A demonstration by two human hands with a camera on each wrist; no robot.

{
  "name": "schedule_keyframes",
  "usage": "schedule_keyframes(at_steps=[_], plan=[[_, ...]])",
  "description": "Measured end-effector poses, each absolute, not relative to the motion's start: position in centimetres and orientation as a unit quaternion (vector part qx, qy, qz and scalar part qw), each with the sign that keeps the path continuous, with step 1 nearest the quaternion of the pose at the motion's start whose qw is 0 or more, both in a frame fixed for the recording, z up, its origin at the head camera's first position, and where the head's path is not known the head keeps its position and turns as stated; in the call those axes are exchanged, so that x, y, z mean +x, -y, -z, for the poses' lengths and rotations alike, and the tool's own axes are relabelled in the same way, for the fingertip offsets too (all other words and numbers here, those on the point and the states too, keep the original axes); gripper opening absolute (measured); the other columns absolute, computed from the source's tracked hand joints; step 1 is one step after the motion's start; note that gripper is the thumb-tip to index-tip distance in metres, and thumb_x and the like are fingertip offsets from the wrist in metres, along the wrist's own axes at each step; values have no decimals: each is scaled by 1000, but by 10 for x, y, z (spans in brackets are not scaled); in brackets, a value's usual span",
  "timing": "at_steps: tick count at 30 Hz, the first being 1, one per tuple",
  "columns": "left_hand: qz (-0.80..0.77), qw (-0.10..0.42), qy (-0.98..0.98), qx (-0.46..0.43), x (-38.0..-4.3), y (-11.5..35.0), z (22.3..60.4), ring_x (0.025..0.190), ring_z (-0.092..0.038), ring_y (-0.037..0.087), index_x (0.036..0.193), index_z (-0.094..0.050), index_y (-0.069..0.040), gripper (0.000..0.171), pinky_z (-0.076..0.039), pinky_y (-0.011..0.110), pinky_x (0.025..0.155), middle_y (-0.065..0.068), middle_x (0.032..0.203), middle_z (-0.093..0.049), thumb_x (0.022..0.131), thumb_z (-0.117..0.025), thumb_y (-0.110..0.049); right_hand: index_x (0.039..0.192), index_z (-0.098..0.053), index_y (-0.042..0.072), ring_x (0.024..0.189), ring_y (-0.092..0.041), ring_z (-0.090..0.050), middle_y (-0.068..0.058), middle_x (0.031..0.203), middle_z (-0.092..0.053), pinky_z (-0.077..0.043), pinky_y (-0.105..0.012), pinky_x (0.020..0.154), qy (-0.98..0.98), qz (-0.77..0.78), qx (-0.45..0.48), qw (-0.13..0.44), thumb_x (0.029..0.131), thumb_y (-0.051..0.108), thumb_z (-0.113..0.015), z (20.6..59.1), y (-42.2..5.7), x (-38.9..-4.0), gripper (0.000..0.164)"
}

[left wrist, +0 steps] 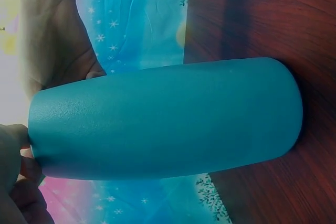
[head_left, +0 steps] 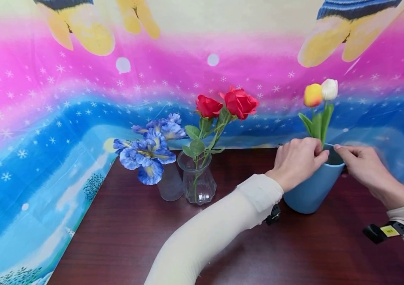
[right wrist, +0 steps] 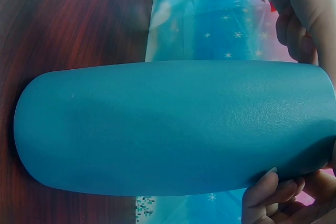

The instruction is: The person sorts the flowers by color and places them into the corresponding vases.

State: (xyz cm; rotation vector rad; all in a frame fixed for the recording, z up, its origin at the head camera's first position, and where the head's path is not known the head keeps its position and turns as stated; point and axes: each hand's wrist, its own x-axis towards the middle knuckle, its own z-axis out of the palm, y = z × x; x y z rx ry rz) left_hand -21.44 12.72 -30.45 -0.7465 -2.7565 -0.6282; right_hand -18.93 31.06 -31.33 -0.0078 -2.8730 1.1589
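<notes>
A tall blue vase (head_left: 308, 190) stands upright at the right of the table; its wall (left wrist: 168, 119) fills both wrist views. Two artificial tulips (head_left: 317, 122), one yellow-orange and one white, rise from its mouth. My left hand (head_left: 296, 160) is at the left of the rim, fingers curled, pinching the tulip stems just above the opening; its fingers partly cover the stems. My right hand (head_left: 365, 164) holds the vase's right rim between thumb and fingers. Curled fingertips of the right hand (right wrist: 270, 195) touch the vase's outside. The stems' lower ends are hidden inside.
A clear glass vase (head_left: 200, 182) with two red roses (head_left: 237, 103) stands mid-table. Left of it, blue irises (head_left: 148, 146) lean from a frosted vase (head_left: 170, 184). A printed cloth (head_left: 173, 59) hangs behind and left of the dark wooden table (head_left: 116, 237).
</notes>
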Motion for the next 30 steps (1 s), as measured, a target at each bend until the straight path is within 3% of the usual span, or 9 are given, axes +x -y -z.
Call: schedule_keyframes(at_steps=[2, 5, 7, 9, 12, 15, 18, 25, 30], plan=[[216, 112, 936, -254, -214, -126, 305, 54, -50, 0, 74, -55, -31, 33, -36, 18, 46, -13, 63, -54, 101, -55, -51, 135, -53, -13, 59, -11, -53, 12, 75, -54, -48, -28, 56, 925, -378, 2, 25, 109, 39, -33, 314, -311, -190, 62], [226, 119, 932, -256, -212, -124, 305, 55, -50, -1, 79, -58, -34, 27, -37, 17, 46, -16, 65, -55, 100, -57, -51, 125, -66, 12, 61, -10, -54, 19, 79, -54, -49, -28, 56, 922, -385, 1, 33, 109, 39, -36, 314, -311, -189, 44], [236, 124, 928, -262, -211, -123, 304, 55, -50, -2, 81, -60, -35, 25, -37, 16, 45, -17, 65, -55, 100, -57, -51, 107, -69, 30, 61, -9, -55, 23, 81, -54, -49, -27, 56, 918, -393, 4, 41, 109, 38, -38, 315, -312, -190, 32], [243, 129, 923, -268, -210, -121, 303, 56, -50, -2, 82, -62, -35, 23, -37, 16, 45, -18, 66, -56, 100, -58, -50, 90, -63, 44, 61, -7, -54, 28, 81, -53, -50, -27, 55, 914, -402, 7, 49, 109, 37, -39, 315, -312, -190, 31], [247, 126, 921, -274, -208, -120, 302, 57, -50, -3, 84, -63, -35, 23, -38, 15, 46, -19, 68, -56, 99, -58, -51, 83, -62, 50, 60, -6, -54, 30, 81, -53, -49, -26, 55, 910, -410, 12, 56, 108, 34, -41, 316, -312, -191, 37], [251, 120, 918, -281, -205, -117, 301, 57, -50, -4, 86, -65, -35, 22, -38, 14, 47, -19, 69, -56, 99, -57, -51, 90, -64, 45, 61, -5, -54, 33, 84, -51, -50, -26, 55, 912, -406, 11, 61, 108, 34, -41, 317, -313, -191, 31], [256, 122, 915, -288, -202, -112, 301, 57, -50, -5, 87, -65, -34, 22, -38, 13, 47, -19, 69, -57, 100, -57, -50, 101, -66, 31, 62, -4, -55, 36, 86, -49, -50, -26, 55, 913, -403, 9, 62, 108, 34, -41, 318, -313, -191, 26], [266, 133, 911, -286, -199, -97, 306, 59, -49, -7, 90, -67, -32, 21, -37, 11, 48, -18, 69, -57, 100, -58, -48, 126, -62, -5, 64, 1, -55, 36, 94, -43, -49, -25, 56, 917, -394, -3, 67, 108, 36, -40, 321, -313, -191, 50], [274, 140, 909, -280, -199, -88, 311, 58, -48, -6, 86, -66, -30, 22, -37, 11, 48, -17, 67, -56, 100, -58, -45, 134, -55, -14, 69, 8, -53, 35, 102, -42, -49, -22, 57, 913, -400, -11, 76, 108, 37, -40, 324, -310, -191, 58]])
